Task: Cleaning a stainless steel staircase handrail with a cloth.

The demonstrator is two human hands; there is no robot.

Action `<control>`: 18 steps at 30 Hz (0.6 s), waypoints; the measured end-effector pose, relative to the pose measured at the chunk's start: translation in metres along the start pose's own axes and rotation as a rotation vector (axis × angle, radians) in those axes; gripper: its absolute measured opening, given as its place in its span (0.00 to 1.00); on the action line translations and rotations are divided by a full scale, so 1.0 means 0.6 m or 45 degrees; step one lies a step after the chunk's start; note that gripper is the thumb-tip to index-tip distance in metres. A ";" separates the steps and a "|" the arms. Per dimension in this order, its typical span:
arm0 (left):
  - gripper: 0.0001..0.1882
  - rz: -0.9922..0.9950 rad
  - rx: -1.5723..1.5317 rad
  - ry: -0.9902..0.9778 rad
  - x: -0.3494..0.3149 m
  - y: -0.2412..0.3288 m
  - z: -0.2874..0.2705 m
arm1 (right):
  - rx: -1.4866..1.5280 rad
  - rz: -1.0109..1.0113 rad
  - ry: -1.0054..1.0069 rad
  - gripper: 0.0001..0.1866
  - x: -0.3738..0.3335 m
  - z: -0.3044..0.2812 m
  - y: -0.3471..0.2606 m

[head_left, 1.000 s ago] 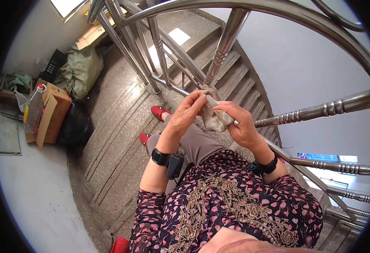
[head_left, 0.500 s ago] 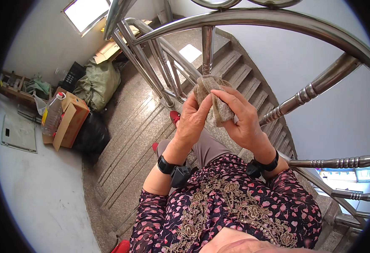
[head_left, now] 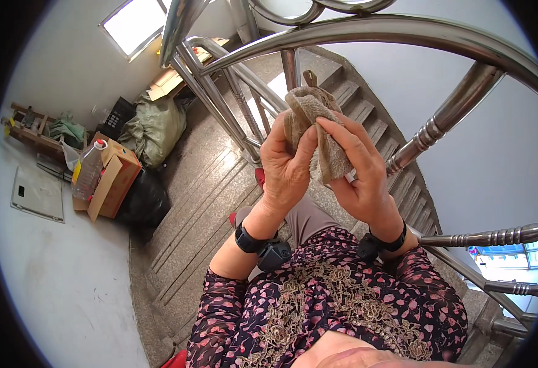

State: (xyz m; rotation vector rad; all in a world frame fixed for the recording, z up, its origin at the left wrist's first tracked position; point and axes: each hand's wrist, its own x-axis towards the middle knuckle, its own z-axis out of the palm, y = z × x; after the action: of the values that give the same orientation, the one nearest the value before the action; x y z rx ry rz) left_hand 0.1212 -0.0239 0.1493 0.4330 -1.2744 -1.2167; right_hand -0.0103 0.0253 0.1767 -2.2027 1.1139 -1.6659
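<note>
A greyish-brown cloth [head_left: 325, 144], bunched and folded, is held between my two hands in front of my chest. My left hand [head_left: 284, 156] grips its left side, with the thumb pressed up against the fabric. Over the right side of the cloth bend the fingers of my right hand [head_left: 362, 168], its thumb lower down. A small loop of the cloth sticks up at the top. Just beyond my hands stands a polished metal baluster [head_left: 291, 67] of the stair railing. Each wrist wears a black strap with a small device.
The curved metal handrail [head_left: 391, 27] arches ahead and to the right, with stairs [head_left: 376, 126] descending beyond it. At left stand a cardboard box [head_left: 112, 181] with a plastic bottle [head_left: 88, 172], a black bag [head_left: 146, 199] and a pale green sack [head_left: 155, 132].
My hands have shifted the cloth slightly, and its folds are bunched differently, with a loop now standing up. The whole view has moved a little, so the surroundings at left sit further right.
</note>
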 end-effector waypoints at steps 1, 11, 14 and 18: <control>0.13 0.001 0.007 0.005 0.000 -0.001 0.003 | 0.002 0.013 0.003 0.29 -0.001 -0.002 0.000; 0.13 0.087 0.105 -0.057 0.013 -0.003 0.024 | -0.046 -0.008 0.052 0.31 -0.016 -0.030 -0.009; 0.14 0.340 0.289 -0.163 0.023 0.011 0.040 | -0.178 -0.092 0.016 0.34 -0.016 -0.055 -0.027; 0.17 0.573 0.337 -0.081 0.040 0.027 0.077 | -0.250 -0.199 0.166 0.30 0.006 -0.070 -0.037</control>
State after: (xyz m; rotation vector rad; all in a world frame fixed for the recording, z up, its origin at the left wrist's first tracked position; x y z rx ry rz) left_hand 0.0837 -0.0221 0.1885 0.2757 -1.4978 -0.6912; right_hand -0.0366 0.0509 0.2065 -2.3849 1.2131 -1.8606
